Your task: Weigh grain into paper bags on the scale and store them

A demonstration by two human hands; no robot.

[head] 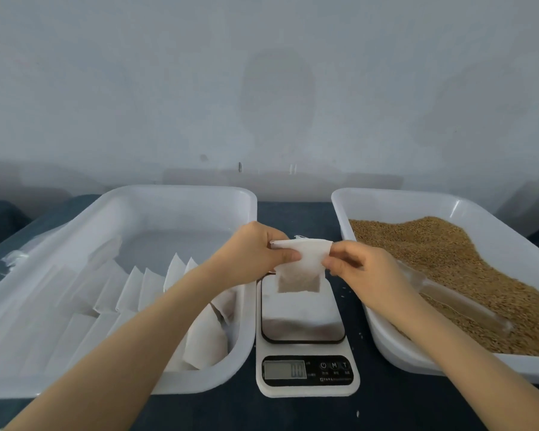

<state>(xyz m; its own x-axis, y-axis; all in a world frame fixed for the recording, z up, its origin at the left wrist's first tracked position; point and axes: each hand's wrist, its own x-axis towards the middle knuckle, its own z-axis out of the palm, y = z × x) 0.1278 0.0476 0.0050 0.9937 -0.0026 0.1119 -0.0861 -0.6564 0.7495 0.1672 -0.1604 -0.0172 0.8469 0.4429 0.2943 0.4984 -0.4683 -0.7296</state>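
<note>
A small white paper bag (302,269) with grain showing through its lower part hangs above the digital scale (305,346). My left hand (255,250) pinches the bag's top left edge. My right hand (358,269) pinches its top right corner. The scale's platform bears nothing and its display is lit. Brown grain (448,265) fills the white tray (395,200) on the right.
A large white tray (168,194) on the left holds several filled white bags (206,337) standing in a row. A clear plastic scoop (458,303) lies on the grain. A few loose grains dot the dark tabletop (293,209). A pale wall stands behind.
</note>
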